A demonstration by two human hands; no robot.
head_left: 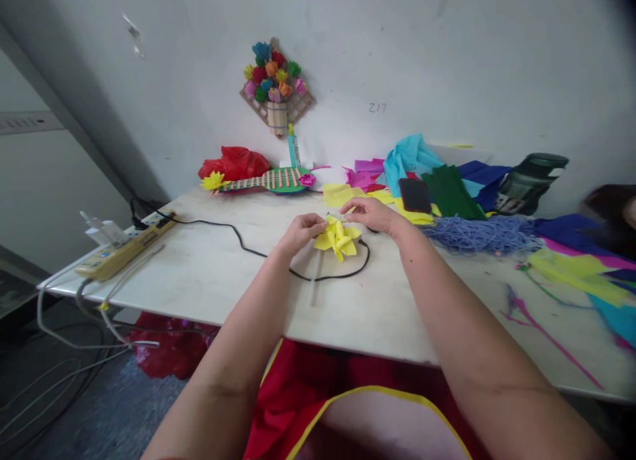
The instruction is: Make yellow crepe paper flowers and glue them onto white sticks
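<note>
A yellow paper flower (pixel 338 240) with pointed petals is in front of me, just above the white table. My left hand (pixel 303 232) pinches its left edge between thumb and fingers. Over the flower's upper right side is my right hand (pixel 368 215), fingertips drawn together close to the petals; whatever they hold is too small to make out. Below the flower, a pale translucent stick (pixel 315 281) lies beside a looped black cord (pixel 342 276). A small dark piece shows under my right wrist, mostly covered.
Along the back lie a paper-covered lute-shaped craft (pixel 271 180), a red plastic bag (pixel 236 163), coloured paper (pixel 412 162), a phone (pixel 415 195) and blue strings (pixel 481 234). A dark bottle (pixel 529 181) stands at right. A power strip (pixel 126 248) sits on the left edge.
</note>
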